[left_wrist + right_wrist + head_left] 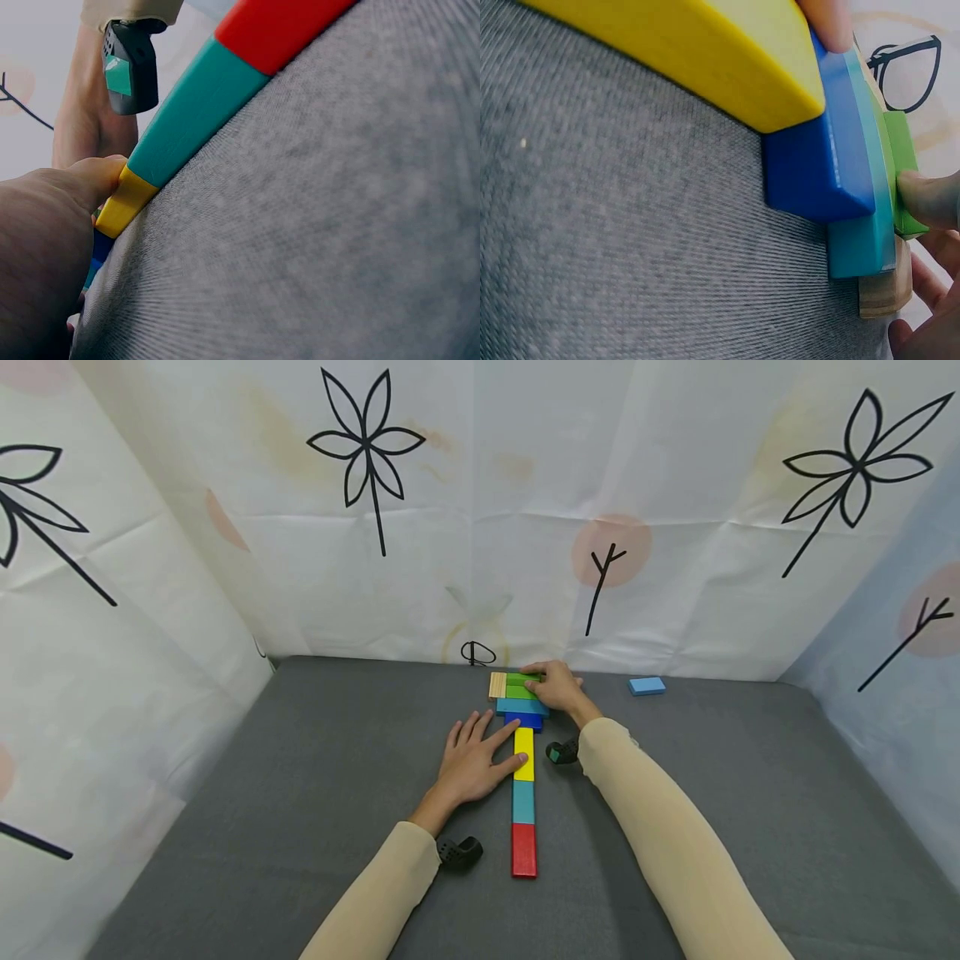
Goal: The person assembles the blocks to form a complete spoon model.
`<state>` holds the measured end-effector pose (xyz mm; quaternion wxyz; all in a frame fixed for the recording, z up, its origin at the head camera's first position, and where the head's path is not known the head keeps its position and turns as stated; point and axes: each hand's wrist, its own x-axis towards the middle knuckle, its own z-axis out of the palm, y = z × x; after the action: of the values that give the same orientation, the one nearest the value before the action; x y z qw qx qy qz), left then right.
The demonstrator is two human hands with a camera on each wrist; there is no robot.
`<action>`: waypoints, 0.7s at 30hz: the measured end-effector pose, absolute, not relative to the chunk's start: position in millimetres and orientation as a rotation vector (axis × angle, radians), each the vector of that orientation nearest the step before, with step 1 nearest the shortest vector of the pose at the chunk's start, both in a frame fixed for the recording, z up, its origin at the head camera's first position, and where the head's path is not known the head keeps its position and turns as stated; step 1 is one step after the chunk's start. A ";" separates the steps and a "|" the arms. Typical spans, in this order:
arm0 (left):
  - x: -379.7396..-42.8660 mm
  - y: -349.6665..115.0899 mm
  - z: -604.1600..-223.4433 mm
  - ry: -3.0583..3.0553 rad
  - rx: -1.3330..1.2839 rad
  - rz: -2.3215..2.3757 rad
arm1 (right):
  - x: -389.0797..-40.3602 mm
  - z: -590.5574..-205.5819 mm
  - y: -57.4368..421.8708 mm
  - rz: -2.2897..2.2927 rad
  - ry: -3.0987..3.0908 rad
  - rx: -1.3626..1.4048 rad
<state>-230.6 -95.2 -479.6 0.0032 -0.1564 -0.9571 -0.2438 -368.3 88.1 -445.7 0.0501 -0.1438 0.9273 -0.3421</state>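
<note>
A line of blocks runs up the table: a red block, a teal block, a yellow block. A dark blue block and a wider blue-teal block lie crosswise above them. Beyond these are green blocks beside a plain wooden block. My left hand has its fingers spread; its thumb touches the yellow block and its index finger the dark blue one. My right hand pinches a green block, thumb on its near side. Another wooden block shows below it.
A light blue block lies apart at the back right, near the fabric wall. Grey cloth covers the table. Black wrist cameras hang beside both wrists.
</note>
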 end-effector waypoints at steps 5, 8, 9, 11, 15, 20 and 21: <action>-230.9 -95.3 -479.3 -3.000 -0.490 -0.773 | -369.3 -446.6 87.4 -1.048 2.818 -0.422; -231.0 -95.3 -479.2 -3.001 -0.489 -0.772 | -369.2 -446.5 87.6 -1.062 2.809 -0.408; -230.9 -95.3 -479.0 -3.002 -0.489 -0.770 | -369.1 -446.5 87.6 -1.069 2.806 -0.400; -230.8 -95.2 -478.4 -3.008 -0.487 -0.764 | -368.7 -446.2 87.5 -1.085 2.802 -0.388; -230.4 -95.2 -477.0 -3.016 -0.482 -0.760 | -367.8 -446.3 86.6 -1.108 2.806 -0.386; -230.9 -95.2 -478.3 -3.021 -0.480 -0.764 | -366.7 -446.9 85.8 -1.103 2.824 -0.395; -230.9 -95.2 -478.5 -3.020 -0.481 -0.766 | -366.6 -447.0 85.7 -1.098 2.828 -0.395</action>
<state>-230.9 -95.2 -478.5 -0.0056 -0.1526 -0.9579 -0.2430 -366.6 85.7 -447.0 0.0411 -0.1292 0.9236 -0.3586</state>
